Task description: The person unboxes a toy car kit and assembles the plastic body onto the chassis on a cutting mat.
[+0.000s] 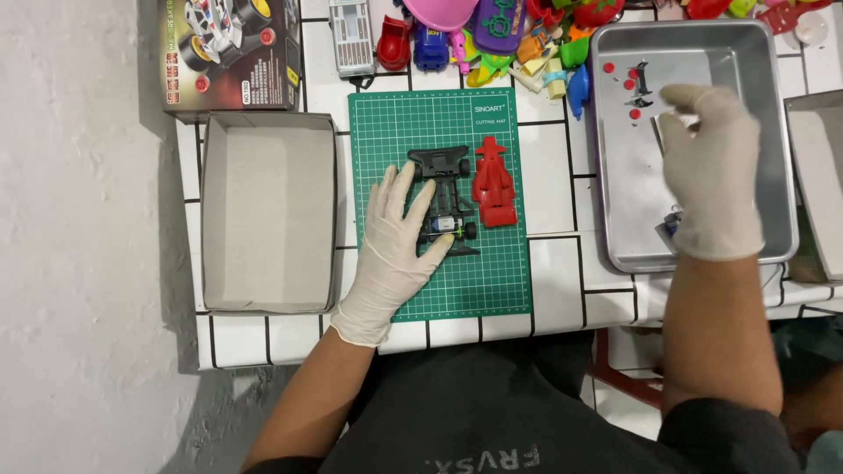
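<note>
Left hand (397, 246), gloved in white, lies flat and spread wide on the green cutting mat (439, 290), fingers fanned out, not curled around anything; its fingertips and thumb press against the left side of the black toy car chassis (448, 197), pinning it rather than gripping it. The chassis sits near the middle of the mat, its length running near to far, and just to its right lies the red car body shell (493, 183), close alongside, untouched by either hand. Over on the right, the right hand (713, 171), gloved too, hovers over the metal tray (755, 53), fingers bunched together at the tips in a narrow pinch; something small and pale shows at the fingertips, but I cannot tell what it is. In the tray's far part sit a few small red round parts (629, 84) and a small dark piece (644, 81), just left of that pinch. Left of the mat stands an open cardboard box (268, 211), its printed lid (228, 53) beyond it, and a heap of colourful plastic toys (492, 35) lines the far edge of the white tiled table (553, 167).
</note>
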